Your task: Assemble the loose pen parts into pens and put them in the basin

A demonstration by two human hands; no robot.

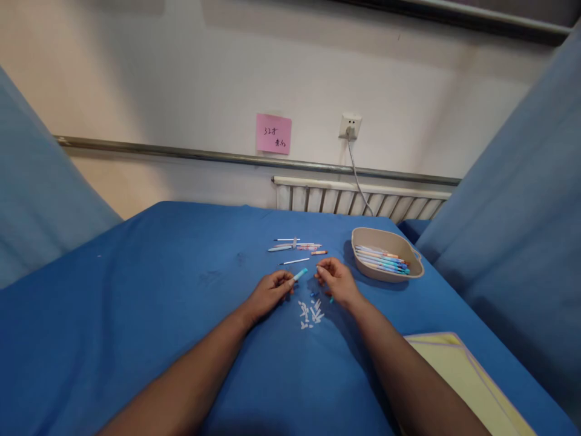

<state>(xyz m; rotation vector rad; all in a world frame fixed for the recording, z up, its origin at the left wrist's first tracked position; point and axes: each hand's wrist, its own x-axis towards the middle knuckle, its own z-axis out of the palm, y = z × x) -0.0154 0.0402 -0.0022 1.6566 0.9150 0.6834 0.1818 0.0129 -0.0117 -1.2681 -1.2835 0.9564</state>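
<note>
My left hand [270, 293] rests on the blue cloth and pinches a short teal pen barrel [300, 274] that points up and right. My right hand [336, 281] lies a little to its right, fingers curled in a pinch at its tip; what they hold is too small to name. Between and just below the hands lies a heap of several small white pen parts [310, 313] with a tiny blue piece [313, 294]. Beyond the hands lie a thin white refill [294, 261] and several loose pens and pen pieces [297, 246].
A beige oval tray [363, 268] at the right holds several pastel pens [384, 258]. A yellow pad [467, 375] lies at the near right. Blue fabric rises on both sides. Behind are a radiator [358, 201], a wall socket with cable [350, 127] and a pink note [273, 134].
</note>
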